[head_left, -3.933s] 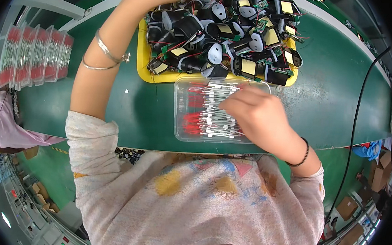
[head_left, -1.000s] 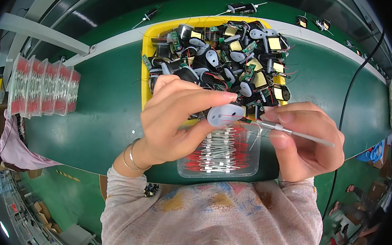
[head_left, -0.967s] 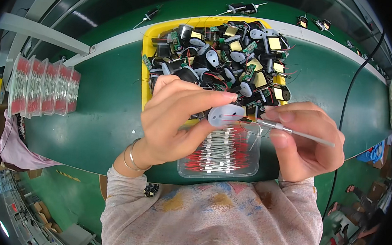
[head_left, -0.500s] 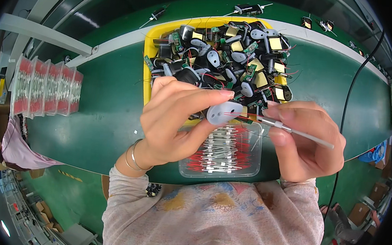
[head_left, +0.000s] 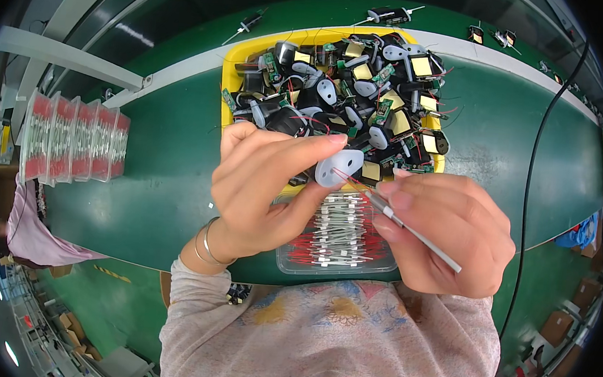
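My left hand (head_left: 259, 185) pinches a small part with a white, teardrop-shaped end cap (head_left: 340, 167) between thumb and forefinger. The cap has several holes, and the rest of the part is mostly hidden behind my fingers. My right hand (head_left: 454, 232) grips a thin white-grey cable lead (head_left: 430, 250) with thumb and fingertips. Its fine red wires (head_left: 348, 179) reach to one of the cap's holes; whether their tips are inside I cannot tell. Just below, a clear plastic box (head_left: 334, 270) holds many similar red-ended leads, partly covered by both hands.
Behind my hands a yellow bin (head_left: 229, 76) is heaped with black parts with white caps and green circuit boards. Stacked clear boxes of leads (head_left: 75, 139) stand at the left. A black cable (head_left: 532, 171) hangs at the right. Finished-looking black parts (head_left: 389, 15) lie beyond a pale rail.
My right hand has moved down and left, tilting the lead more steeply. Its red wires now meet the cap at a hole. My left hand has turned the cap more upright.
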Demonstrator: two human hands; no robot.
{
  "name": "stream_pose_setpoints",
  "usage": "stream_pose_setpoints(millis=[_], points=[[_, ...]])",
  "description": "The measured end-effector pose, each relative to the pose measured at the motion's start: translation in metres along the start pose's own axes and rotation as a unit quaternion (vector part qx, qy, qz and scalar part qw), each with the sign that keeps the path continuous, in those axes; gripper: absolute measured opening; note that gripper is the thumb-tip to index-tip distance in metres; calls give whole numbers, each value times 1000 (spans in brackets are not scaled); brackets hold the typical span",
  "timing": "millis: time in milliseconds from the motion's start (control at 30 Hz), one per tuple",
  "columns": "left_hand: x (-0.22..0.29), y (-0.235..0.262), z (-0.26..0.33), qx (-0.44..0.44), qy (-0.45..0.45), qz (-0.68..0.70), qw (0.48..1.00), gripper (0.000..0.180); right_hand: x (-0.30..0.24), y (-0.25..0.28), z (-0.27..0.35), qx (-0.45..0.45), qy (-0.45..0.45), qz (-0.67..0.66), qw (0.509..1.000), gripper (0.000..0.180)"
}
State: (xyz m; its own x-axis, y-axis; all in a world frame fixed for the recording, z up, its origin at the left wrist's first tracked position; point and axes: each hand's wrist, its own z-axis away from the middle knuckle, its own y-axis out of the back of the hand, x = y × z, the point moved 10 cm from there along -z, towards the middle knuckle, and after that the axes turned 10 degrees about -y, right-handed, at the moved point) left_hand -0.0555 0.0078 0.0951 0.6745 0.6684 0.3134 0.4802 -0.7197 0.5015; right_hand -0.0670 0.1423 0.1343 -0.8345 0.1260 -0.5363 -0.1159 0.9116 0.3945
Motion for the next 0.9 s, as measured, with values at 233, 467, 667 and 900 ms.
stream_pose_setpoints(millis=[233,467,667,900], points=[[1,1,-1,-1,-3,-8,1000,39,0,0,0,-11,0,-6,1000,34],[1,2,-2,-9,4,-3,1000,39,-2,-1,1,-2,6,8,1000,35],[0,3,1,-3,1,5,1000,40,-2,-2,4,7,8,9,1000,35],[11,-1,-4,-31,-33,-31,998,42,14,-13,-4,-13,-11,-2,1000,24]])
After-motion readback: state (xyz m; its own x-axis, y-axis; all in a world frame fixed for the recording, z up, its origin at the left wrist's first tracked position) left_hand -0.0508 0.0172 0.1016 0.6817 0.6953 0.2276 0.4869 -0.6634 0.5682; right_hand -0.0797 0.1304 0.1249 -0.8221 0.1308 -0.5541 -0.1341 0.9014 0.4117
